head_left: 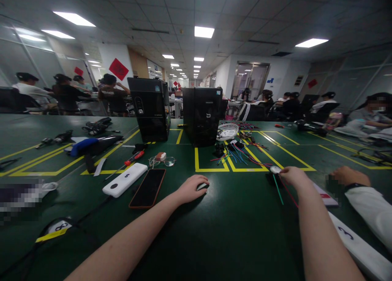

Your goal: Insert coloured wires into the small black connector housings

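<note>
Both occupied: left grip [192, 189] curled round small dark object [202, 186], right grip [295, 177] pinching pale disc [275, 169] near wires [240, 154].

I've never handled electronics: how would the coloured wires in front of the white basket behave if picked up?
The coloured wires would probably flop, since they curve and splay; they look thin, so likely light; overlapping strands might snag.

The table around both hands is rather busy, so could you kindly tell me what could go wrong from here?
The phone lies close beside the left forearm, so a sweep of that arm might nudge it. The right hand is at a small white piece with wires beside it, which could snag. Another person's hand is near the right forearm, so the two might bump.
</note>
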Available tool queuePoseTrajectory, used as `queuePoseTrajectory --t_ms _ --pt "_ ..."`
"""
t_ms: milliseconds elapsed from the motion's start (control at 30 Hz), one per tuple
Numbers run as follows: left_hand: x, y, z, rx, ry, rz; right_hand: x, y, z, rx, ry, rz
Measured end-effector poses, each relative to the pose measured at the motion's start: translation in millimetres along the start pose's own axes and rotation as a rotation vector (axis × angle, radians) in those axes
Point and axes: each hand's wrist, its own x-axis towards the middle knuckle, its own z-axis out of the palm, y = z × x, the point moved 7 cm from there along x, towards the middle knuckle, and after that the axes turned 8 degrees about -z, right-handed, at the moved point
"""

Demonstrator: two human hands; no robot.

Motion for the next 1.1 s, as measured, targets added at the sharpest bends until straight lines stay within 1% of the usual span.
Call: queuePoseTrajectory --t_ms 100,267,400,533,667,800,967,1033,1100 --pt "0.3 -0.6 0.7 0.002 -0.004 -0.002 -5.5 -6.8 1.9 0.009 -0.062 0.014" --pt "0.0 -1.0 0.6 -0.023 0.002 0.002 -5.7 -8.0 5.0 -0.012 -0.065 0.011" --pt "-0.4 -1.1 -4.7 -0.087 0.063 -0.009 -1.5 -8.3 7.5 -0.058 -0.033 -0.006" --pt "0.7 -8.4 -7.4 -0.090 0.131 -0.102 -0.1 -9.4 10.3 -0.054 -0.016 0.005" --pt "2.5 -18.1 -4.9 -0.125 0.146 -0.189 0.6 -15.0 8.7 -0.098 0.043 -0.046" --pt "3.8 -20.8 -5.3 -0.179 0.154 -0.197 -1.2 -21.7 8.2 -0.111 0.078 -0.081" --pt "4.3 -22.8 -4.8 -0.195 0.143 -0.221 -3.0 -26.8 8.9 -0.140 0.118 -0.105" --pt "4.6 -24.4 -3.5 -0.194 0.138 -0.231 -1.5 -26.5 10.3 -0.116 0.129 -0.117" --pt "4.6 -26.7 -2.9 -0.177 0.143 -0.249 0.4 -29.6 14.3 -0.045 0.114 -0.152"
